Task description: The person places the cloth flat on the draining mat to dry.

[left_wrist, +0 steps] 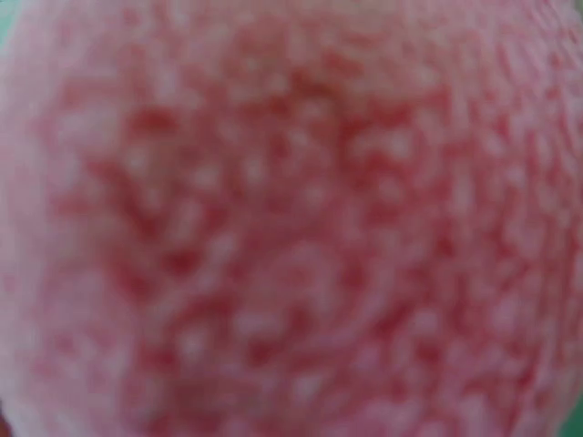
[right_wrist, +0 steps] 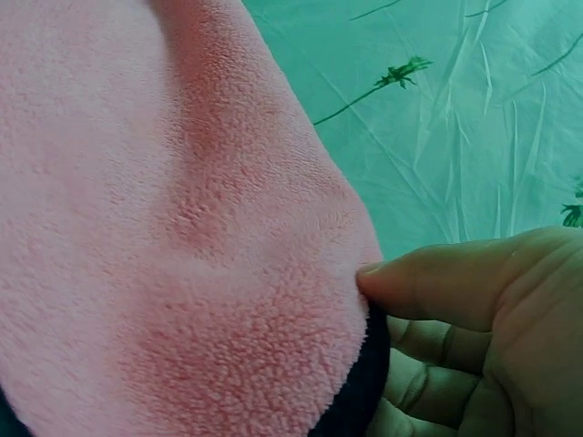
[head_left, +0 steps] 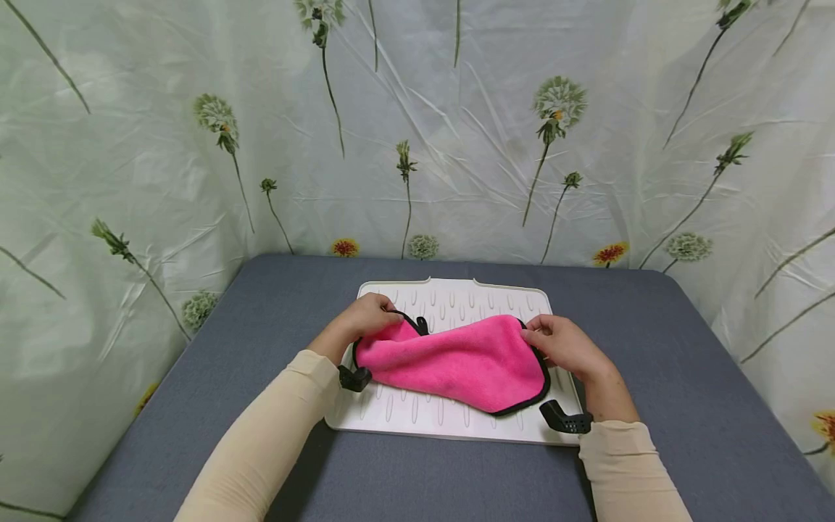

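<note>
A pink fleecy towel [head_left: 450,362] with black edging is stretched between the two hands in the head view. My left hand [head_left: 367,316] pinches its upper left corner, close to a small black loop [head_left: 422,325]. At the towel's right edge my right hand [head_left: 566,344] holds the border between thumb and fingers. The right wrist view shows the thumb [right_wrist: 437,278] pressed on the pink pile, the other fingers behind the edge. Blurred pink pile fills the left wrist view, hiding the left hand there. Below the towel lies a white ribbed tray [head_left: 414,413], partly covered by it.
The tray sits on a dark grey cloth-covered table [head_left: 626,326]. Behind and at both sides hangs a pale curtain [head_left: 457,145] with a dandelion print. A black wrist camera [head_left: 355,378] sits at the left wrist, another black camera [head_left: 565,418] at the right.
</note>
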The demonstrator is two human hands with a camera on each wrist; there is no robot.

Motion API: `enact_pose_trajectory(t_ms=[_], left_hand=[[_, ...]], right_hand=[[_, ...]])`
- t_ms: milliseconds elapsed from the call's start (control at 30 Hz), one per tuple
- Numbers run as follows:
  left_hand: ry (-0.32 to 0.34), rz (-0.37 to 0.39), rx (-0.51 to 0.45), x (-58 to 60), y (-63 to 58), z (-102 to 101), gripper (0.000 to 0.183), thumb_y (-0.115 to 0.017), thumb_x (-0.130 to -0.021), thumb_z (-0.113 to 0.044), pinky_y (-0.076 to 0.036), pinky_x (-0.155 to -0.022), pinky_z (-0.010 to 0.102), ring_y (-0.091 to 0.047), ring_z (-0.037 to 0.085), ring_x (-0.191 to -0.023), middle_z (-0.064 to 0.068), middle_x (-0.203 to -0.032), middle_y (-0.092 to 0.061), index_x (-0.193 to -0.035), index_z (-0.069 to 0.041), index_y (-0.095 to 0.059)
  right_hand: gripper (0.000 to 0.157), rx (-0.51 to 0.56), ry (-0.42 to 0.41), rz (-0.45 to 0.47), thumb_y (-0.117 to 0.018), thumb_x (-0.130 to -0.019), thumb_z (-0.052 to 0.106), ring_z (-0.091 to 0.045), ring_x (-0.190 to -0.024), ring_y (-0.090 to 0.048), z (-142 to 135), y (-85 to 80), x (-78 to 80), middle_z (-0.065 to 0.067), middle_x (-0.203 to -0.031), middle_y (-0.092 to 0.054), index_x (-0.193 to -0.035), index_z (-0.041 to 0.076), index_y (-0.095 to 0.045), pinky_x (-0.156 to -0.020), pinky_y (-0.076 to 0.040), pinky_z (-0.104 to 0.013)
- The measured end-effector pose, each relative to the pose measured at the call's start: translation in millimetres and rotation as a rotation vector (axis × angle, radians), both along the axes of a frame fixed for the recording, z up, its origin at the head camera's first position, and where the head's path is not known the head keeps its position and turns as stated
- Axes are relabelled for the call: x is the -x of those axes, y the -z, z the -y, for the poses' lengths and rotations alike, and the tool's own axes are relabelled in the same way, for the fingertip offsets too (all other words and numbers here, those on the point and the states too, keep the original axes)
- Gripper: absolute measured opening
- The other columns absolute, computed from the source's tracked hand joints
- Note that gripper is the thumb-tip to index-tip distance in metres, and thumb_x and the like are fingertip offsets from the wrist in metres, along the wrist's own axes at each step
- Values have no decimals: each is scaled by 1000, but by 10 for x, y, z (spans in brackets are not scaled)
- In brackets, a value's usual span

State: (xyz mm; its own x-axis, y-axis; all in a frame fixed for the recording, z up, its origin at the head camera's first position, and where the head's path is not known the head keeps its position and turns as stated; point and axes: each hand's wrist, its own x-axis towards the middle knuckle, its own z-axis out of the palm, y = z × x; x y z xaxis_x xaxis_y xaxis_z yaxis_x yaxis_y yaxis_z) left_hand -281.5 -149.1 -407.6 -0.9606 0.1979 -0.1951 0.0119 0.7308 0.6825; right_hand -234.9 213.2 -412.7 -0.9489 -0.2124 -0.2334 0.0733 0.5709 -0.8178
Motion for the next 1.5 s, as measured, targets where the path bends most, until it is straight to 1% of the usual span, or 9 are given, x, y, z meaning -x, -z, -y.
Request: enact_pose_trajectory(t_ms=[233,400,500,700,900,1067,1167,1300,1500], left_hand=[[-88,-14,-64,24,-5,-1,20,-68,-92,-20,-40,-61,25,-50,16,-75,-1,-75,-54,-78,-8,-61],[-163,-23,-65,73,62,54,16,-67,-94,-22,-43,-64,26,-54,18,-83,5,-89,-62,-90,-6,-66],[-210,-8,-92,95,76,89,18,-65,-96,-24,-44,-65,28,-55,20,-86,9,-98,-64,-97,-5,-67],[-268,-27,-95,140,51,131,22,-61,-97,-25,-43,-63,28,-54,20,-82,11,-100,-62,-101,-3,-65],[-341,-46,-96,155,16,139,26,-61,-98,-28,-46,-73,32,-57,25,-93,14,-108,-65,-105,-4,-65],[-406,-68,-106,182,26,153,27,-61,-99,-30,-48,-80,36,-60,29,-100,17,-115,-67,-106,-4,-66],[-419,-80,-114,200,17,169,28,-59,-99,-30,-49,-80,36,-61,30,-103,18,-117,-68,-108,-4,-66],[-434,-93,-114,221,-28,186,30,-58,-100,-31,-49,-75,35,-61,31,-101,19,-119,-67,-111,-4,-66],[-494,-88,-124,251,-64,229,32,-56,-100,-32,-48,-66,31,-61,28,-95,18,-121,-65,-116,-5,-64]], right_hand=[[22,1,-43,15,-59,-102,19,-13,-71,-58,-42,-8,-6,-2,-83,-63,-111,-2,-60,-60,-53,-30],[22,-35,-54,-14,-58,-102,19,-12,-68,-59,-31,-17,-3,-4,-84,-64,-110,-1,-59,-60,-49,-27],[22,-52,-55,-18,-58,-102,19,-13,-69,-58,-29,-26,-3,-5,-84,-64,-111,-1,-59,-60,-48,-28],[23,-71,-59,-13,-58,-102,20,-13,-68,-59,-58,-27,2,-6,-85,-64,-111,-1,-60,-60,-48,-28],[22,-75,-69,-4,-58,-102,20,-13,-68,-59,-90,-6,6,-5,-84,-64,-110,-1,-61,-60,-48,-27],[23,-66,-75,11,-58,-102,20,-12,-66,-59,-118,-11,2,-5,-83,-63,-109,-1,-60,-58,-48,-27],[23,-79,-80,14,-58,-102,21,-13,-67,-58,-138,-19,-6,-5,-85,-62,-110,-1,-60,-58,-49,-28],[23,-100,-81,17,-58,-102,22,-15,-72,-57,-161,-17,-10,-7,-88,-62,-111,0,-60,-60,-50,-30],[22,-96,-80,39,-59,-102,22,-17,-73,-56,-188,-20,-12,-7,-87,-61,-111,1,-59,-59,-52,-32]])
